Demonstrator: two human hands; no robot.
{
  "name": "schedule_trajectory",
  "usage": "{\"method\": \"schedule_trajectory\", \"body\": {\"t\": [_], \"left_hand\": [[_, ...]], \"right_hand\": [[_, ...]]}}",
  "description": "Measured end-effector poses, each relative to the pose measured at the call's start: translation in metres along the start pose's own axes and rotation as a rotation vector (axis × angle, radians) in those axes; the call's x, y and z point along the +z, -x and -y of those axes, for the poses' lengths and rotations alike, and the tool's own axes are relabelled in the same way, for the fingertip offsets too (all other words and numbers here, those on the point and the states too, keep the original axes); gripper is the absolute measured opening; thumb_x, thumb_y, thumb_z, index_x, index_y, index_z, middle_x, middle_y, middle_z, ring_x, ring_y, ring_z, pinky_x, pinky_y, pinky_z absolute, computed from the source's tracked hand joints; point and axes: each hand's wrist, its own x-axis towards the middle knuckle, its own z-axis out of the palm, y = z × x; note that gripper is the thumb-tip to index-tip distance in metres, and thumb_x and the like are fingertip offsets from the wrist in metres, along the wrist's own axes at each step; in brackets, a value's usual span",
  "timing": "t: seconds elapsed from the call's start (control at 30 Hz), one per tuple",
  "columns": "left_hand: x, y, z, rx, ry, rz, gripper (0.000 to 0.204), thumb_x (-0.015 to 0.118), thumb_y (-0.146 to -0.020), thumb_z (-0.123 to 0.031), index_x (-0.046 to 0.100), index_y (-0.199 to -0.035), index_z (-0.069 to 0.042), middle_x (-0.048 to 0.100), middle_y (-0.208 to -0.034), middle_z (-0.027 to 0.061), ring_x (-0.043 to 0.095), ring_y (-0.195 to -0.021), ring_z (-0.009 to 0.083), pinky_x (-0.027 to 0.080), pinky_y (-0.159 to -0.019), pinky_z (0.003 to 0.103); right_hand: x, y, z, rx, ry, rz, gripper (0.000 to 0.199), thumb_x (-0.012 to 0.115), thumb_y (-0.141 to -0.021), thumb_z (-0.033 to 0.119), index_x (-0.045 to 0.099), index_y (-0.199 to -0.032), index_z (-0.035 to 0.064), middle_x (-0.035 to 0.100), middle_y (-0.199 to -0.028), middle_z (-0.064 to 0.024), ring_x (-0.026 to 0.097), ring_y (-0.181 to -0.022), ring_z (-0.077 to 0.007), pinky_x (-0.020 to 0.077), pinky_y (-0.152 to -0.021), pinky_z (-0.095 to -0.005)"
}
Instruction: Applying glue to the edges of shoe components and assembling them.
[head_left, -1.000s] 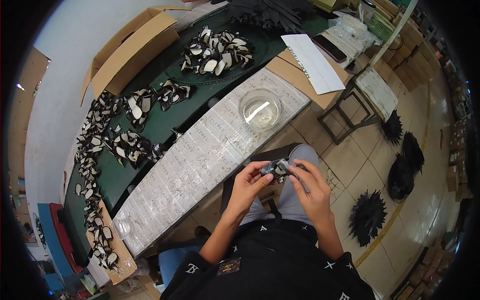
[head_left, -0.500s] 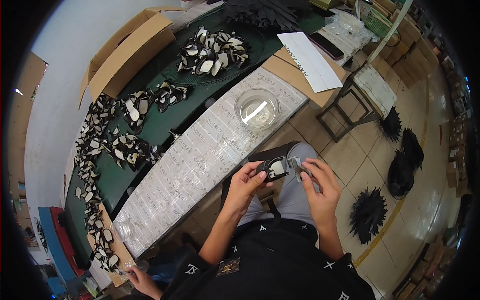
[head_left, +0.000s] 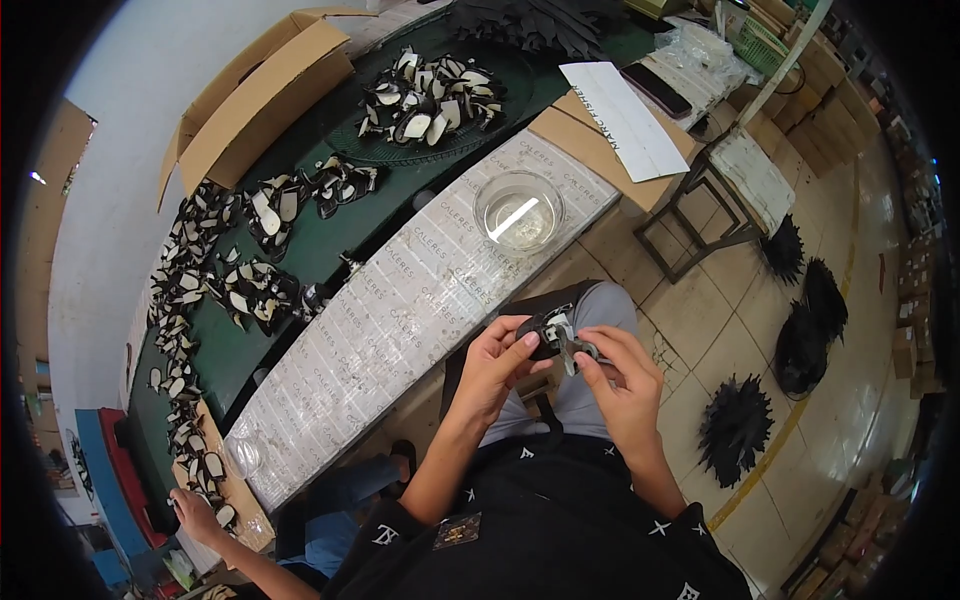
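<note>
Lighting is bright, even and diffuse, with soft, faint shadows. Glare streaks the glass bowl [head_left: 518, 211] near the right end of the paper-covered table [head_left: 400, 320]. Fisheye distortion bends straight edges; corners are vignetted black. Centre is sharp, periphery softer.

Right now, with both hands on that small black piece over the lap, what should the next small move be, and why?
Probably press the silver fitting down with the right hand, since its fingertips already pinch it while the left hand braces the black piece.

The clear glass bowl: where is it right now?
In the head view, the glass bowl sits on the paper-covered table edge, up and ahead of both hands, beside the cardboard sheet.
</note>
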Motion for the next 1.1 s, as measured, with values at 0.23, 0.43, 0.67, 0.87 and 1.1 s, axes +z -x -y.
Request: {"method": "schedule_trajectory", "body": {"t": [0.23,0.43,0.67,0.87,1.1], "left_hand": [[0.001,0.000,-0.003,-0.002,-0.013,-0.021,0.026,0.062,-0.092,-0.012,0.055,-0.116,-0.004,0.063,-0.107,0.0049,0.062,-0.097,0.0124,0.056,-0.082,0.031],[0.002,-0.003,0.000,-0.017,0.010,-0.037,0.025,0.061,-0.093,-0.014,0.055,-0.115,-0.004,0.063,-0.106,0.0045,0.063,-0.095,0.0118,0.056,-0.082,0.031],[-0.004,-0.003,0.001,-0.070,0.093,-0.044,0.023,0.056,-0.095,-0.018,0.057,-0.113,-0.004,0.063,-0.105,0.0034,0.063,-0.092,0.0093,0.057,-0.080,0.026],[0.002,0.009,-0.009,-0.073,0.153,-0.013,0.025,0.055,-0.096,-0.019,0.056,-0.116,-0.004,0.062,-0.107,0.0033,0.062,-0.092,0.0091,0.058,-0.079,0.025],[0.022,0.026,-0.019,-0.065,0.542,0.285,0.045,0.064,-0.089,-0.011,0.045,-0.129,-0.001,0.056,-0.110,0.0118,0.062,-0.089,0.0243,0.062,-0.068,0.030]], "right_hand": [[-0.004,0.000,-0.004,-0.077,0.133,-0.052,0.023,0.067,-0.082,-0.003,0.066,-0.106,-0.0029,0.062,-0.106,-0.0133,0.065,-0.086,-0.0194,0.0577,-0.070,-0.0279],[-0.008,0.001,-0.009,-0.168,0.333,-0.121,0.023,0.068,-0.081,-0.002,0.067,-0.104,-0.0017,0.063,-0.103,-0.0129,0.065,-0.086,-0.0202,0.0558,-0.068,-0.0278],[-0.012,-0.003,-0.019,-0.143,0.230,-0.230,0.022,0.068,-0.082,-0.002,0.067,-0.104,-0.0020,0.063,-0.107,-0.0138,0.064,-0.091,-0.0202,0.0565,-0.069,-0.0275],[-0.031,0.005,-0.075,0.025,0.023,-0.250,0.021,0.063,-0.088,0.000,0.064,-0.108,-0.0039,0.060,-0.113,-0.0121,0.062,-0.095,-0.0159,0.0547,-0.075,-0.0251],[-0.023,0.039,-0.174,0.462,-0.442,-0.142,0.022,0.062,-0.091,0.008,0.064,-0.111,-0.0019,0.063,-0.105,-0.0063,0.061,-0.090,-0.0109,0.0524,-0.075,-0.0234]]}}
